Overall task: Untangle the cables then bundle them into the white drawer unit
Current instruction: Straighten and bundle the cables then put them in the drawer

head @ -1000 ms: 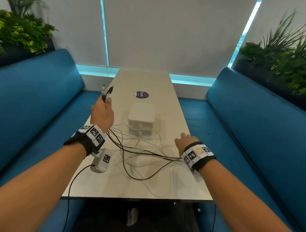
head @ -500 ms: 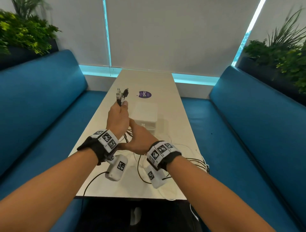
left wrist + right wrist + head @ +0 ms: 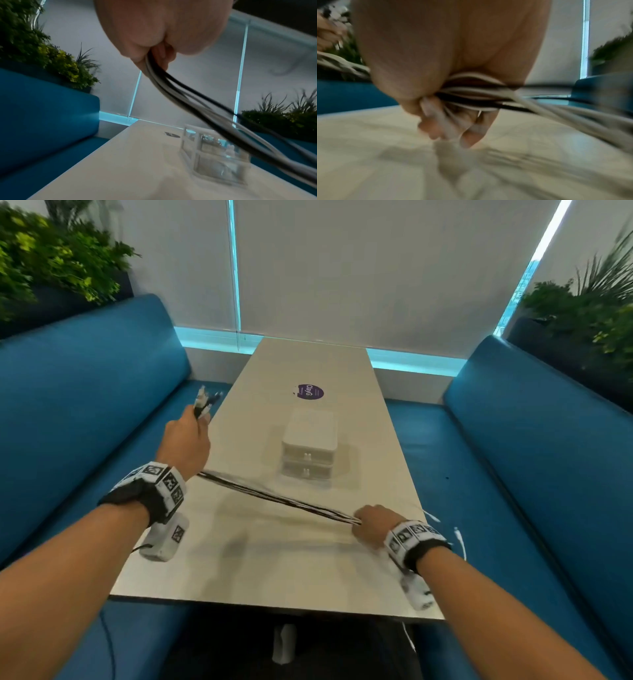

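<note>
Several black and white cables run as one taut bundle between my two hands, just above the table. My left hand grips their plug ends at the table's left edge, fist closed round the cables. My right hand grips the same bundle near the table's right edge, fingers curled round it. The cables' loose tails trail off past my right wrist. The white drawer unit, two drawers both closed, stands mid-table beyond the bundle; it shows blurred in the left wrist view.
A purple round sticker lies on the pale table behind the drawer unit. Blue bench seats flank the table on both sides, with plants behind their backs. White blinds close off the far end.
My right hand came in to my left hand, took the cables, then slid right along them to the table's right edge, pulling the loose tangle into one straight bundle. My left hand shifted left.
</note>
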The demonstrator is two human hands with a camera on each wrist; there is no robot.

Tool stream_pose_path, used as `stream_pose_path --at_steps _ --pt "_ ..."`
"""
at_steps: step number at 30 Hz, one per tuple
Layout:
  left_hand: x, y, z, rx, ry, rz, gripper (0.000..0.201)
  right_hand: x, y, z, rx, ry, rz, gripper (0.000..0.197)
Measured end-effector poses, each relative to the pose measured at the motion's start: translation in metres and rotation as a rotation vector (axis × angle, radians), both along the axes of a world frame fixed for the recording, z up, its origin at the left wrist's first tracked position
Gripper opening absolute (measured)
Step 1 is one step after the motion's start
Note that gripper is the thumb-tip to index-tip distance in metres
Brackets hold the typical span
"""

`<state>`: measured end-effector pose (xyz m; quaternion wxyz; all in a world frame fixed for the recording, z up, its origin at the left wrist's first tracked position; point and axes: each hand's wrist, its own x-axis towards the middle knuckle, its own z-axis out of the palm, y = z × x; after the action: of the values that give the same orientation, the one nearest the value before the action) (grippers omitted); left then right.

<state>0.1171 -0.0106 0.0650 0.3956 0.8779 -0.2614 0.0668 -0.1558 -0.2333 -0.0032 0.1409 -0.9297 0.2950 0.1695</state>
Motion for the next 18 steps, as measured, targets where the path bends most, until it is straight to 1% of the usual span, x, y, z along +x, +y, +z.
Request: stream_pose_path --at_steps 1,2,4,7,11,13,16,17,18 --pt "0.002 0.002 -0.006 0.084 -0.003 -0.011 0.034 -0.007 -0.005 -0.001 -0.035 0.031 -0.019 0.025" --pt "-0.002 0.001 -0.011 0.167 -0.015 -0.056 0.033 -0.009 -0.006 -0.001 -0.050 0.032 -0.017 0.026" --pt "-0.026 -0.009 -0.016 0.284 -0.053 -0.209 0.028 -0.002 -0.003 0.003 -0.009 -0.002 -0.021 0.022" --pt "-0.065 -0.029 -0.018 0.300 -0.061 -0.415 0.023 0.016 0.007 0.005 0.032 -0.026 -0.034 0.022" --pt "-0.087 -0.045 -0.029 0.301 0.000 -0.568 0.024 0.037 0.018 -0.004 -0.008 -0.023 0.037 0.029" --pt "-0.094 -0.050 -0.037 0.297 0.044 -0.606 0.036 0.044 0.024 -0.003 -0.029 -0.030 0.070 0.031" --pt "-0.102 -0.053 -0.045 0.262 0.119 -0.655 0.068 0.052 0.030 -0.001 -0.105 -0.010 0.115 0.031" --pt "-0.104 -0.054 -0.047 0.242 0.151 -0.660 0.074 0.052 0.031 -0.001 -0.129 0.022 0.119 0.031" --pt "-0.107 -0.054 -0.046 0.205 0.176 -0.655 0.074 0.053 0.032 -0.002 -0.148 0.057 0.112 0.032"
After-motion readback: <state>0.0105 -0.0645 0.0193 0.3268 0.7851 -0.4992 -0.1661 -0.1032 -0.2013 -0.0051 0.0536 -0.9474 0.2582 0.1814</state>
